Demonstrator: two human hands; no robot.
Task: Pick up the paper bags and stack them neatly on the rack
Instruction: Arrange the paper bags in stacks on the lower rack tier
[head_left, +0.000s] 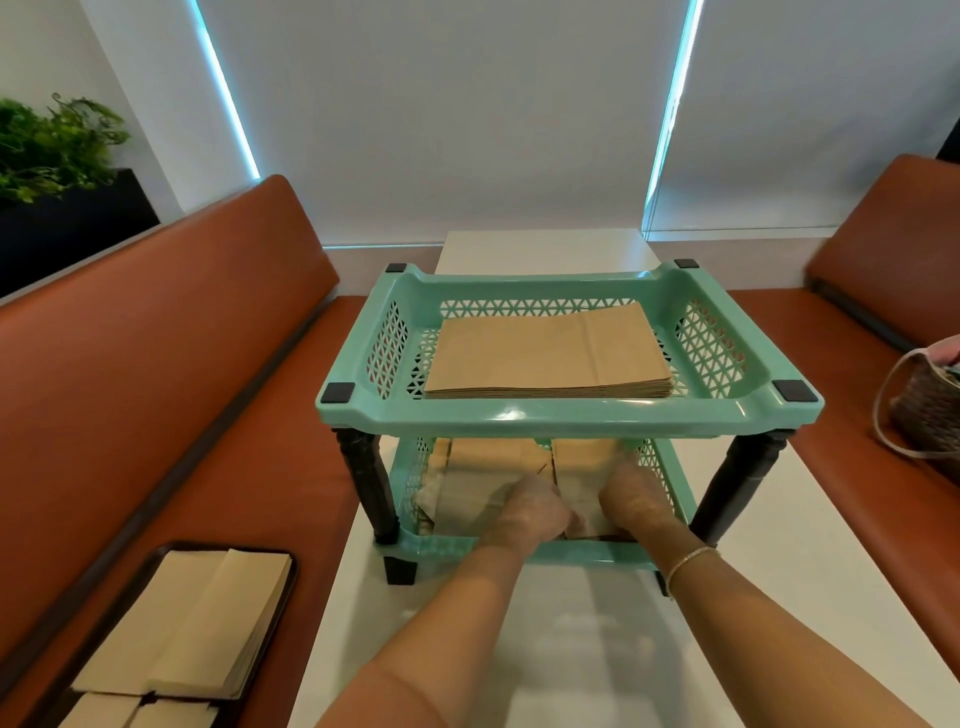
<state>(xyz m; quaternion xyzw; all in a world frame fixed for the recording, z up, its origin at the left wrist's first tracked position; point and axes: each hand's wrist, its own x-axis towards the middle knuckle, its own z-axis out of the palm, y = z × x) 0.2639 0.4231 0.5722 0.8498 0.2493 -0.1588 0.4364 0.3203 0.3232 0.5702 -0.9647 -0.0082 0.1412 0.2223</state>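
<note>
Both hands (582, 506) rest on paper bags (498, 467) inside rack's (566, 415) lower tier.

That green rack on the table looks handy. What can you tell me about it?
The rack is mint-green plastic with two lattice-walled trays, joined by dark turned posts with black corner caps. It stands upright on the white table. A neat stack of paper bags lies in the top tray; the left hand and the right hand reach into the lower tray, on more bags there.
</note>
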